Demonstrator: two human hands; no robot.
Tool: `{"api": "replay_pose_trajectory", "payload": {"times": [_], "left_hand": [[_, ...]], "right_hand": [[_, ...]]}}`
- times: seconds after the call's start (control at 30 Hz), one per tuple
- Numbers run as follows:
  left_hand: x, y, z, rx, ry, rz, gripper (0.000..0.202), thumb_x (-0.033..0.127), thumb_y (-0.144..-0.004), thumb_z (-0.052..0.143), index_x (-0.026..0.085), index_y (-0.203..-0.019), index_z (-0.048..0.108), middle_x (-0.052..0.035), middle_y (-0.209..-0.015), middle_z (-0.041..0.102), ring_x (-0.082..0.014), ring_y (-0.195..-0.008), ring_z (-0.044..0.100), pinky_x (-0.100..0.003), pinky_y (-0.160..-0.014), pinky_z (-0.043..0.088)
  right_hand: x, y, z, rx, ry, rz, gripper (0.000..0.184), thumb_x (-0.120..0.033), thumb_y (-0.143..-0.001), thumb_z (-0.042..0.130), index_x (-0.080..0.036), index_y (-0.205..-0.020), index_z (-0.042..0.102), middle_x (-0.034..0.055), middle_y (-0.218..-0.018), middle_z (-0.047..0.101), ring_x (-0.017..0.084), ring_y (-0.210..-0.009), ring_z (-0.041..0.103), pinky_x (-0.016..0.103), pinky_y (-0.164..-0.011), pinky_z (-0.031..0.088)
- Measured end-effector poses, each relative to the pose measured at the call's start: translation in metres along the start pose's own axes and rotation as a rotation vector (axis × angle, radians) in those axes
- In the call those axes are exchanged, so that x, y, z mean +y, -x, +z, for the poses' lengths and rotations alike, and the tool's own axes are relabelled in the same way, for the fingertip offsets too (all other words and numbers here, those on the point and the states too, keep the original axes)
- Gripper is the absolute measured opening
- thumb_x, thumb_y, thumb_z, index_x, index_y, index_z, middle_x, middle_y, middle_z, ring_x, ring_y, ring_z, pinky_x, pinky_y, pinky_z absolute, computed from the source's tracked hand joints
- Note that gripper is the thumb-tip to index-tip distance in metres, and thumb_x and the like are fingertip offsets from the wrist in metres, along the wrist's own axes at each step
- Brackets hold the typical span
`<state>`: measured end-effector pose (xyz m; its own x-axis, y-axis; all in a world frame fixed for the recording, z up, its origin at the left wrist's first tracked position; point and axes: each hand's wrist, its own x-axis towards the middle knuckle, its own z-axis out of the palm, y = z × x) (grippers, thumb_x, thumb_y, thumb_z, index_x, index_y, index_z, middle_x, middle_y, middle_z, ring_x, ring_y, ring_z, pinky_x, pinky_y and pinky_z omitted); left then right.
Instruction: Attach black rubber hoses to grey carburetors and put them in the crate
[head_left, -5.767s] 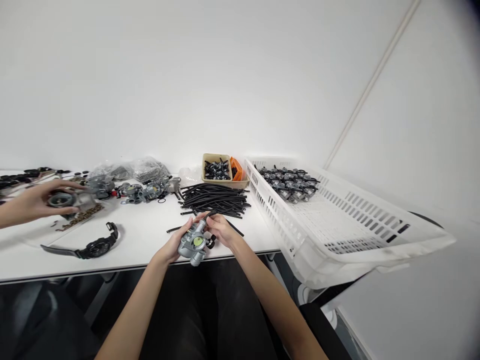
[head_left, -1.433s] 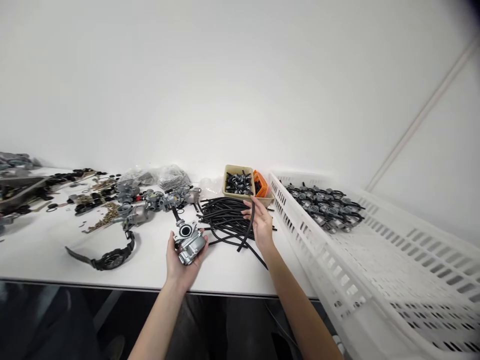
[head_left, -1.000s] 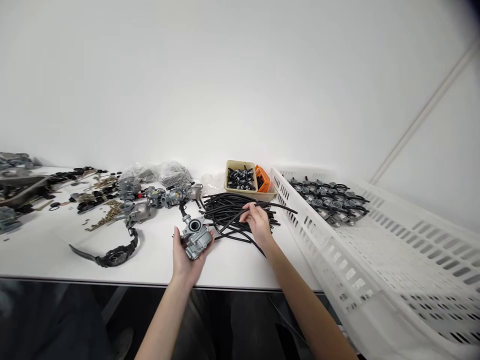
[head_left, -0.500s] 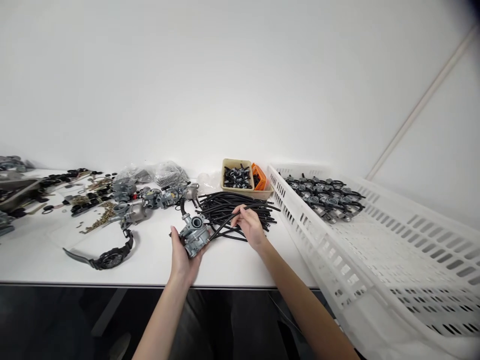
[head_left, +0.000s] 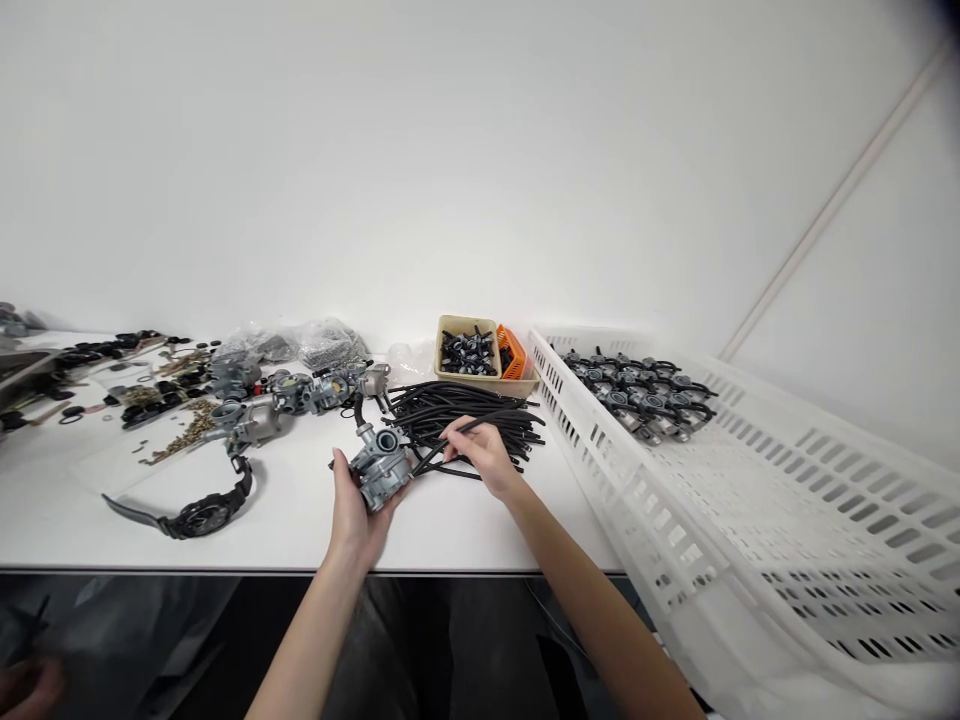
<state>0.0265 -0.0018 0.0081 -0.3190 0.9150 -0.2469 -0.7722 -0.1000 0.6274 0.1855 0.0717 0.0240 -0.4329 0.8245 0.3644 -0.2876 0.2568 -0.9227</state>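
A silver carburetor [head_left: 382, 468] rests in my left hand [head_left: 358, 520], with the thumb along its left side and the fingers beneath. My right hand [head_left: 484, 455] pinches a black rubber hose [head_left: 442, 448] that slants down to the carburetor's lower right side. Whether the hose end is pushed onto a fitting is too small to tell. Just behind my right hand spreads a pile of black hoses [head_left: 420, 403] on the white table [head_left: 450, 535].
A white perforated crate [head_left: 600, 460] on the right holds several carburetors [head_left: 652, 400]. Behind the hoses stand a cream bin [head_left: 469, 372] of small parts and an orange basket [head_left: 513, 352]. Leftward lie a black watch [head_left: 206, 515], loose carburetors [head_left: 251, 422] and brass pieces [head_left: 184, 430]. Another person's hand [head_left: 30, 688] shows lower left.
The view has shifted slightly, so the table's things sit further left. Both hands keep their hold on the carburetor and hose. Another person's hand has appeared at lower left.
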Motion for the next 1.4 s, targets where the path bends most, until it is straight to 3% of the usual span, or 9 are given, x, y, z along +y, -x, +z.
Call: {"api": "replay_pose_trajectory", "payload": {"times": [0.1,0.23,0.43,0.63,0.83,1.17,1.3,1.4], "left_hand": [[0.0,0.001,0.001,-0.001,0.003,0.002,0.054,0.057,-0.089,0.035,0.012,-0.104,0.062,-0.013,-0.097,0.07,-0.0237,-0.086,0.069,-0.041,-0.078,0.055],[0.0,0.001,0.003,0.006,0.018,-0.003,0.054,0.056,-0.09,0.035,0.011,-0.103,0.062,-0.0136,-0.095,0.071,-0.023,-0.085,0.069,-0.041,-0.078,0.056],[-0.001,-0.001,0.002,-0.003,0.004,0.023,0.051,0.055,-0.089,0.037,0.014,-0.105,0.063,-0.012,-0.099,0.07,-0.0212,-0.087,0.068,-0.037,-0.075,0.056],[-0.004,-0.002,0.002,0.016,-0.043,0.061,0.052,0.056,-0.09,0.032,0.015,-0.103,0.062,-0.0096,-0.094,0.07,-0.0187,-0.079,0.068,-0.032,-0.067,0.056],[-0.007,-0.002,0.003,0.052,-0.065,0.075,0.048,0.057,-0.087,0.04,0.017,-0.101,0.061,-0.0082,-0.092,0.07,-0.0183,-0.076,0.067,-0.031,-0.064,0.054],[-0.007,0.0,0.004,0.051,-0.044,0.079,0.05,0.058,-0.087,0.04,0.015,-0.099,0.062,-0.009,-0.09,0.071,-0.0184,-0.077,0.068,-0.031,-0.067,0.055],[-0.003,0.001,0.004,0.03,0.02,0.049,0.052,0.055,-0.09,0.033,0.014,-0.098,0.064,-0.0102,-0.09,0.072,-0.0202,-0.08,0.069,-0.036,-0.072,0.056],[-0.001,0.002,0.004,0.035,0.057,0.026,0.053,0.056,-0.09,0.033,0.012,-0.094,0.064,-0.0119,-0.088,0.072,-0.0216,-0.08,0.069,-0.038,-0.074,0.056]], "right_hand": [[0.007,0.002,0.008,-0.125,0.116,0.037,0.025,-0.04,-0.069,0.074,-0.017,-0.078,0.069,0.0019,-0.068,0.066,0.015,-0.064,0.061,0.029,-0.065,0.05],[0.013,0.003,0.015,-0.208,0.211,0.006,0.025,-0.04,-0.07,0.074,-0.018,-0.08,0.071,0.0046,-0.079,0.068,0.017,-0.075,0.063,0.032,-0.072,0.052],[0.009,0.004,0.017,-0.19,0.267,-0.125,0.022,-0.039,-0.073,0.072,-0.019,-0.08,0.07,0.0046,-0.09,0.062,0.017,-0.086,0.062,0.032,-0.078,0.053],[0.004,0.008,0.017,-0.23,0.479,-0.271,0.01,-0.029,-0.08,0.067,-0.02,-0.083,0.067,0.0066,-0.102,0.06,0.019,-0.101,0.058,0.036,-0.089,0.048],[0.003,0.01,0.02,-0.256,0.601,-0.335,0.005,-0.025,-0.084,0.063,-0.02,-0.082,0.065,0.0059,-0.101,0.063,0.018,-0.096,0.06,0.034,-0.087,0.048],[0.011,0.007,0.021,-0.216,0.547,-0.373,0.009,-0.029,-0.082,0.065,-0.021,-0.084,0.069,0.0058,-0.092,0.067,0.018,-0.091,0.063,0.033,-0.084,0.049],[0.008,0.004,0.018,-0.148,0.426,-0.284,0.018,-0.035,-0.074,0.072,-0.022,-0.085,0.071,0.0054,-0.09,0.068,0.019,-0.088,0.063,0.034,-0.082,0.049],[0.008,0.0,0.014,-0.004,0.183,-0.145,0.025,-0.043,-0.071,0.073,-0.02,-0.08,0.068,0.0041,-0.081,0.068,0.019,-0.081,0.064,0.034,-0.078,0.05]]}}
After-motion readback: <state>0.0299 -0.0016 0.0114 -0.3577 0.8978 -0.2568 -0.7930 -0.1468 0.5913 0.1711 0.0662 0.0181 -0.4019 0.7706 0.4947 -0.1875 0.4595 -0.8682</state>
